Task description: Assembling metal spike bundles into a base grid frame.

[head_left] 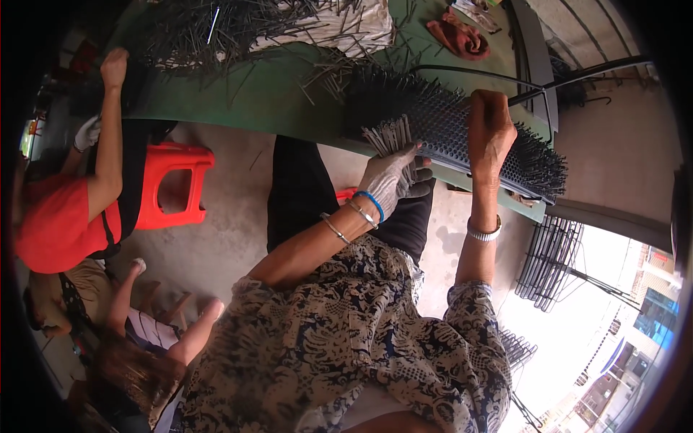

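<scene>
My left hand [388, 177], in a pale knitted glove, is wrapped round a bundle of thin grey metal rods [390, 136] at the near edge of the green table. Just beyond it lies a long dark rack [440, 123] full of small holes. Rods stand packed at the rack's left part and along its right end [538, 162]. Over the bare, holed stretch is my right hand [492, 133], ungloved, with its fingers pinched together. Whatever those fingers hold, if anything, is hidden or too small to make out.
Loose dark rods [224, 32] are heaped on a pale cloth sack [346, 29] across the green table [267, 79]. A reddish rag [462, 36] lies farther right. A bent black bar [585, 72] crosses the rack's far side. On the left are a red stool [177, 187] and other people.
</scene>
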`<state>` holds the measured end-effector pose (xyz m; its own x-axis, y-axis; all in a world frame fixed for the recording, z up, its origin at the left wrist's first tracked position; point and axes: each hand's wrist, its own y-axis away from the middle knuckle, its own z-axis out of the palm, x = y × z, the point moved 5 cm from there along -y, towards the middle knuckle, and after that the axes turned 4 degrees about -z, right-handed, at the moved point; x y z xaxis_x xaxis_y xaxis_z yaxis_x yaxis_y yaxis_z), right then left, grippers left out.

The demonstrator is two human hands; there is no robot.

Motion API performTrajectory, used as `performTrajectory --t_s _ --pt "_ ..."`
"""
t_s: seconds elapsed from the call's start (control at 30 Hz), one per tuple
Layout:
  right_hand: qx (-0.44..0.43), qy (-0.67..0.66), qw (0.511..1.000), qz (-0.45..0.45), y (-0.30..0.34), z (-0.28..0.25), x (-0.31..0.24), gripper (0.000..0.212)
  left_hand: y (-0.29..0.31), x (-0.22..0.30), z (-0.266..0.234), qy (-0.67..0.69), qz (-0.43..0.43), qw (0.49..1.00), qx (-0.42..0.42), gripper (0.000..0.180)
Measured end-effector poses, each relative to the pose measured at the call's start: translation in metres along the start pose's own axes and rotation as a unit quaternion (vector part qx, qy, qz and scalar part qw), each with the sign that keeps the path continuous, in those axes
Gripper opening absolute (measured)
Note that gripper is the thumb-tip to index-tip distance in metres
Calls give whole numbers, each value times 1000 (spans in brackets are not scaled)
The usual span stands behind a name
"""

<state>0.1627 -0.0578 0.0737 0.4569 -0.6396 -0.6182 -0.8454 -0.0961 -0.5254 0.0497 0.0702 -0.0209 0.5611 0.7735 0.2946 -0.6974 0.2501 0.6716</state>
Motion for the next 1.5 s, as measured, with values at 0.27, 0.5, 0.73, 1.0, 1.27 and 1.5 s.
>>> performTrajectory --t_s 0.27,0.5,0.73,1.0,1.27,1.5 --pt "44 83 993 -66 -6 20 21 7 3 -1 1 -63 3 998 9 17" --pt "-43 122 986 -102 -15 26 4 8 4 1 1 -72 29 996 35 14" --pt "-59 78 993 -72 -5 22 0 19 7 2 -3 -63 30 997 22 15" --pt "-321 -272 885 199 32 24 -3 18 12 -1 1 -91 16 995 33 16" --pt "-334 -281 877 201 31 20 -4 11 14 2 5 -79 61 995 15 15" --pt "-331 -286 872 222 31 20 2 12 16 5 10 -54 82 995 13 15"
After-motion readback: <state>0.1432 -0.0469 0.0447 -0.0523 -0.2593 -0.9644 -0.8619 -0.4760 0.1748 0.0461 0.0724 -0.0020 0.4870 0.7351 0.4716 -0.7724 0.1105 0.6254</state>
